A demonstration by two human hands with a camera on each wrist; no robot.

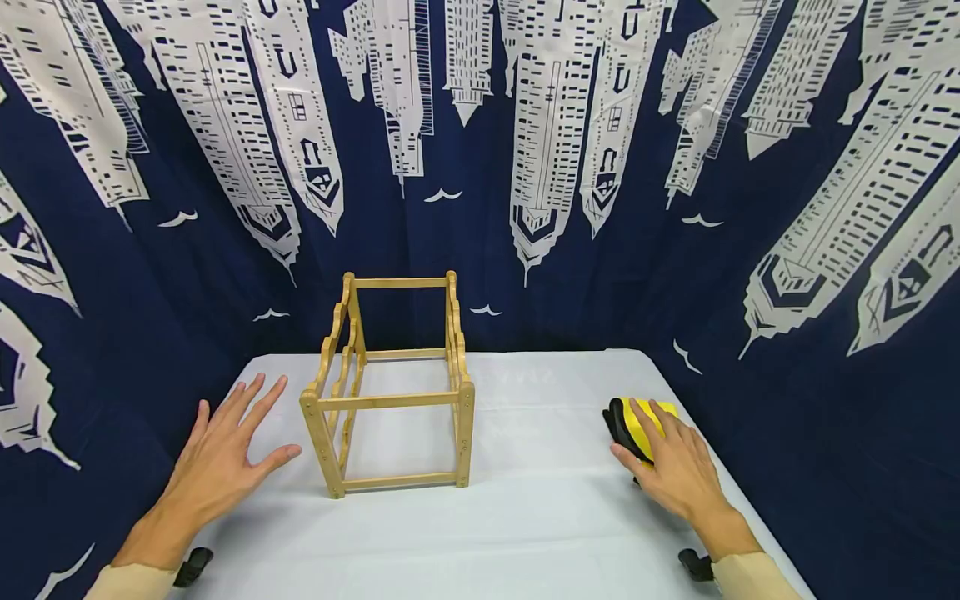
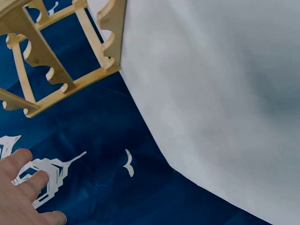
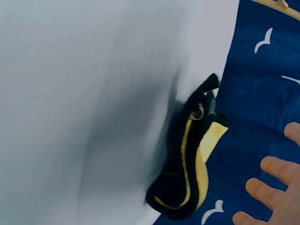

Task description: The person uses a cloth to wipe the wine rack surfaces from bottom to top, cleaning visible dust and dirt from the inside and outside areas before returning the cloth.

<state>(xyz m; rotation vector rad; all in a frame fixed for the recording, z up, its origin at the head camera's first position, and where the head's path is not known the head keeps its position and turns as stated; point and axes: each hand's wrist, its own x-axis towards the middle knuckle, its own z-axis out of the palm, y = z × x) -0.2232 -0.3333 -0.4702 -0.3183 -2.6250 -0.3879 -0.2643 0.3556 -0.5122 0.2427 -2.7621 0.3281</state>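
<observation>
A light wooden rack point(image 1: 386, 402) with scalloped side rails stands upright left of the table's middle. My left hand point(image 1: 217, 462) is held just left of it, fingers spread and holding nothing; in the left wrist view its fingertips show at the lower left, apart from the rack point(image 2: 61, 51). A folded yellow-and-black fabric item point(image 1: 624, 429) lies near the table's right edge. In the head view my right hand point(image 1: 678, 471) overlaps it with fingers extended. The right wrist view shows the item point(image 3: 187, 159) rolled at one end, with a small metal ring and the fingers apart from it.
A white cloth covers the table point(image 1: 540, 517). Behind and on both sides hangs a dark blue curtain point(image 1: 480, 233) printed with white buildings and birds. A black band part point(image 1: 193, 567) shows at the left wrist, another point(image 1: 696, 565) at the right.
</observation>
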